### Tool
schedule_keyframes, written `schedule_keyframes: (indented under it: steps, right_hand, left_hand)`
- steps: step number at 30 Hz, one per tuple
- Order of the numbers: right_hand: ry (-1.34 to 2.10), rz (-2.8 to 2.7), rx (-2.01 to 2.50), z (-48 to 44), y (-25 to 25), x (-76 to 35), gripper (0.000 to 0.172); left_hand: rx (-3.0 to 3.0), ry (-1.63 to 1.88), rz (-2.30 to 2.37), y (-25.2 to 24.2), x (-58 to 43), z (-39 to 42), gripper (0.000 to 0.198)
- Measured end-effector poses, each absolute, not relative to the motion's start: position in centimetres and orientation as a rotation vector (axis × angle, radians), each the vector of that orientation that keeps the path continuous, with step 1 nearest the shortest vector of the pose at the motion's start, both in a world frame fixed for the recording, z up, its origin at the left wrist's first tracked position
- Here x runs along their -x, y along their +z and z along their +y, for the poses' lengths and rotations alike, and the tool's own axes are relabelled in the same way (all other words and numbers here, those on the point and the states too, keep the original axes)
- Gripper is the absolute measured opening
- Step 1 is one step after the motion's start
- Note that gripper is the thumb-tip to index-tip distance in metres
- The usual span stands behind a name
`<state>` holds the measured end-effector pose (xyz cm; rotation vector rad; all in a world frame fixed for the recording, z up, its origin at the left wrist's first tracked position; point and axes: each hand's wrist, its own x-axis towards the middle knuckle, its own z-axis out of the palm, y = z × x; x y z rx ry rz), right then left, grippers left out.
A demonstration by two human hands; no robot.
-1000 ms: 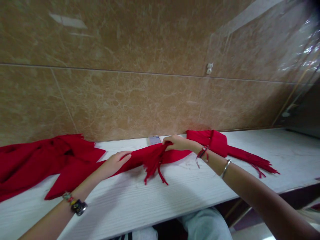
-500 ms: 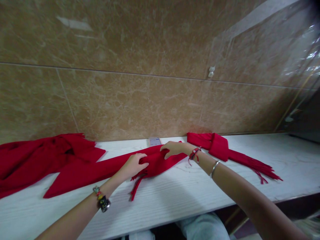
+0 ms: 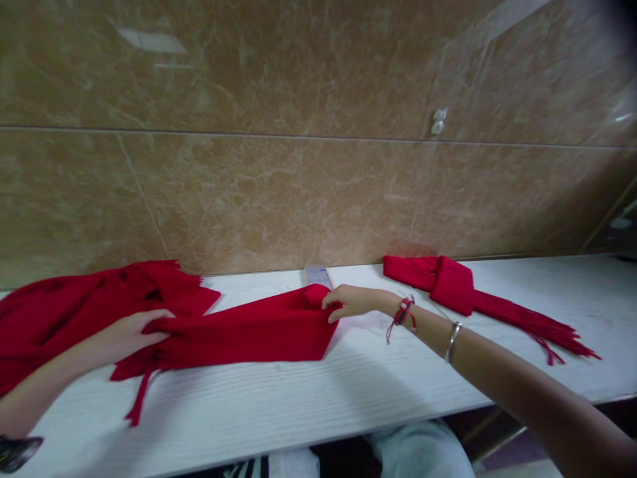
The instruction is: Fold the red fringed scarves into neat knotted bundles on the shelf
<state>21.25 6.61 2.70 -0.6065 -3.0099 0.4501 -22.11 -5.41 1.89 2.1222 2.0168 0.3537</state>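
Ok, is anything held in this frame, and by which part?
Yes: a long red fringed fabric scarf. The left hand grips it near the fringed end; the right hand pinches the opposite end near its far corner.

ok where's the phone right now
In the head view, the phone lies mid-frame on the white table, between wall and red scarf, left of the right hand.

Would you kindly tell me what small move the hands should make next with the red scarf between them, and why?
I'd probably have the right hand press down and smooth the bulge in the red scarf, while the left hand holds near the fringed end: the cloth puffs up beside the right hand, whereas most of the strip looks fairly smooth.
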Motion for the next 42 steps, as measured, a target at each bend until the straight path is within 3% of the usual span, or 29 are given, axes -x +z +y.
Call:
schedule_keyframes:
  steps: [4,9,14,18,21,27,34,39,42]
  right_hand:
    - [0.453,-2.897,0.439,4.8,3.0,-18.9,0.013]
    - [0.387,-2.856,0.38,3.8,4.3,-17.5,0.016]
    - [0.368,-2.854,0.47,3.2,5.8,-17.9,0.019]
    - [0.422,-2.946,0.537,3.3,6.4,-18.7,0.027]
    - [0.403,-2.952,0.523,3.5,6.1,-18.7,0.022]
    - [0.417,-2.868,0.435,3.6,4.5,-17.1,0.018]
    - [0.166,-2.828,0.378,4.2,3.5,-15.0,0.014]
    - [0.424,-2.761,0.48,4.4,4.8,-15.7,0.025]
    - [0.656,-2.81,0.443,4.2,4.6,-16.5,0.023]
  left_hand:
    - [-2.223,0.191,2.266,1.9,18.0,-6.1,0.059]
    - [-2.434,0.21,1.752,2.8,6.8,-4.9,0.07]
    - [-2.385,0.394,1.397,3.5,2.7,-2.6,0.044]
    - [-2.317,0.4,1.325,5.7,4.1,-2.7,0.033]
    - [-2.294,0.361,1.443,7.9,6.3,-3.5,0.031]
    - [-2.181,0.389,1.713,11.0,11.1,-5.2,0.034]
    - [-2.26,0.321,1.901,13.5,14.5,-7.3,0.042]
    - [-2.324,0.426,1.99,15.4,16.4,-7.9,0.052]
    - [-2.333,0.471,1.98,15.6,16.7,-7.5,0.056]
